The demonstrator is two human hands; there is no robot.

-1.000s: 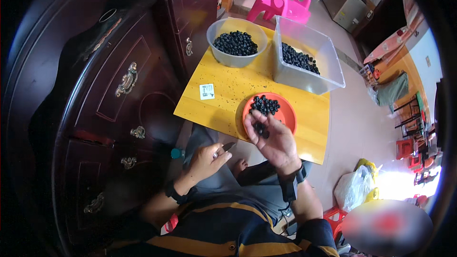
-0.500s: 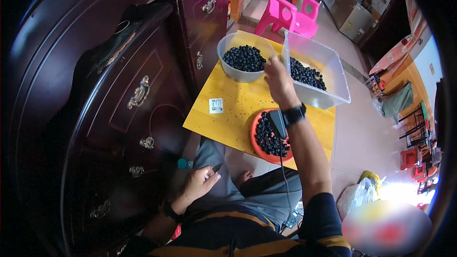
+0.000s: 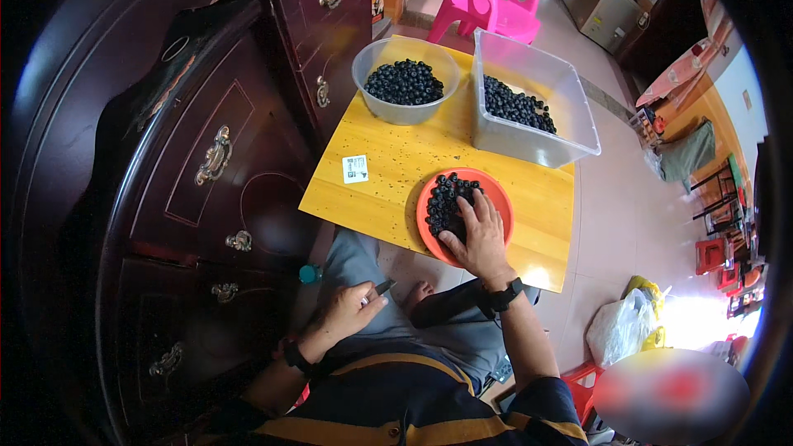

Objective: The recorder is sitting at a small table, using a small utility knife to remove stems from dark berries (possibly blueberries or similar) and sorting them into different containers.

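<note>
My left hand [image 3: 350,312], above my left thigh, is closed around what looks like a small knife [image 3: 385,287], its short dark blade pointing to the right. My right hand [image 3: 481,237] reaches over a shallow orange-red bowl [image 3: 505,211] near the front edge of the yellow table [image 3: 372,198]. Its fingers are spread, with the tips on small dark round pieces like blueberries [image 3: 443,202]; part of the pile is hidden under the palm. At the back left, a round translucent tub [image 3: 405,113] holds more dark pieces. A rectangular clear bin [image 3: 537,145] to its right contains others.
Dark specks and a white label [image 3: 355,169] lie on the tabletop. A dark wooden cabinet [image 3: 190,173] borders the left side. Behind the table is a pink plastic chair [image 3: 487,8]. A white plastic bag [image 3: 618,330] rests on the floor at right.
My right hand has come back from between the round tub and the clear bin, down onto the orange-red bowl. My left hand stays with the knife; the view has shifted slightly.
</note>
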